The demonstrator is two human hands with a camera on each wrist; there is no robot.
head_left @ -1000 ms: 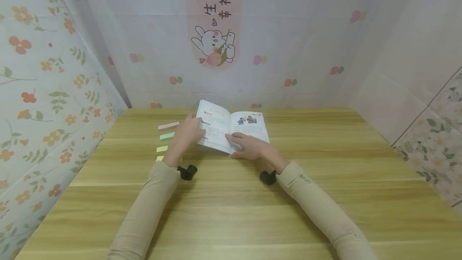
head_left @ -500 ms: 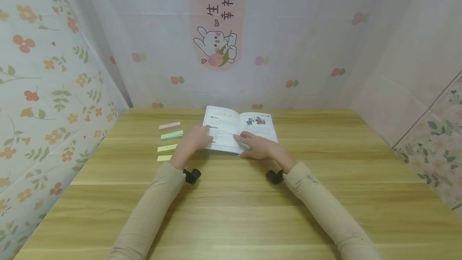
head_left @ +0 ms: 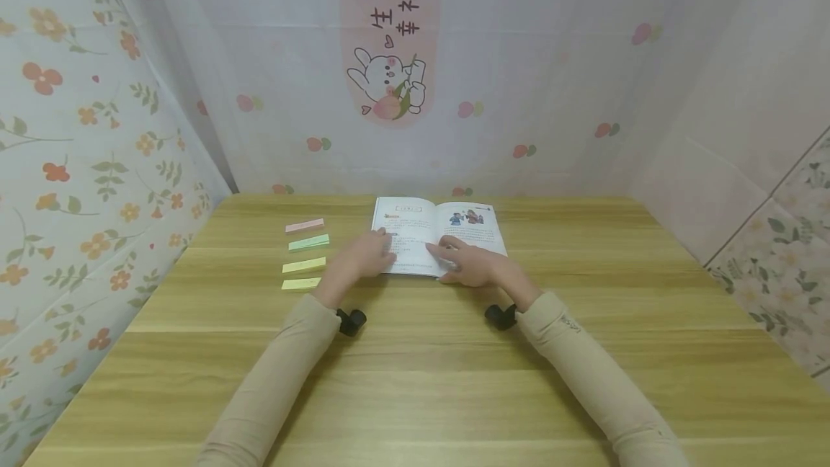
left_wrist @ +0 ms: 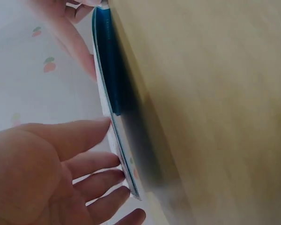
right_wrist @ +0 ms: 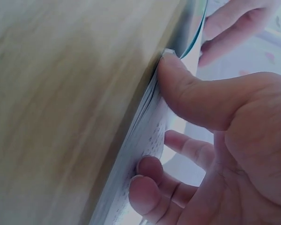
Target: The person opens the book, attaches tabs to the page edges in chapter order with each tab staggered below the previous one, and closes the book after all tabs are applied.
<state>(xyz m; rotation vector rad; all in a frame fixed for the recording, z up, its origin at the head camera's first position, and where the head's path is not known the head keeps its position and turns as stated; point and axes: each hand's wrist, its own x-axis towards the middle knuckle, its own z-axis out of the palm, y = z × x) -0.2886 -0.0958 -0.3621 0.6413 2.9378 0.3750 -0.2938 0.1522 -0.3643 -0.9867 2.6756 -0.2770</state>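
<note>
A book lies spread at the back middle of the table, printed text on the left page, a small coloured picture and text on the right. My left hand rests on the left page, its thumb and fingers extended, fingertips at the paper in the left wrist view. There, the teal cover shows along the book's near edge above a dark shadow. My right hand grips the near edge of the right half. In the right wrist view its thumb sits against the page edges while curled fingers lie on the page.
Left of the book, several paper strips lie in a column: a pink strip, a green strip and yellow strips. A patterned cloth hangs behind the wooden table. Floral cloth borders its left side.
The book has moved right and turned straighter, coming down flatter on the table. Both hands have moved right with it. The left hand has come away from over the strips, which now show fully.
</note>
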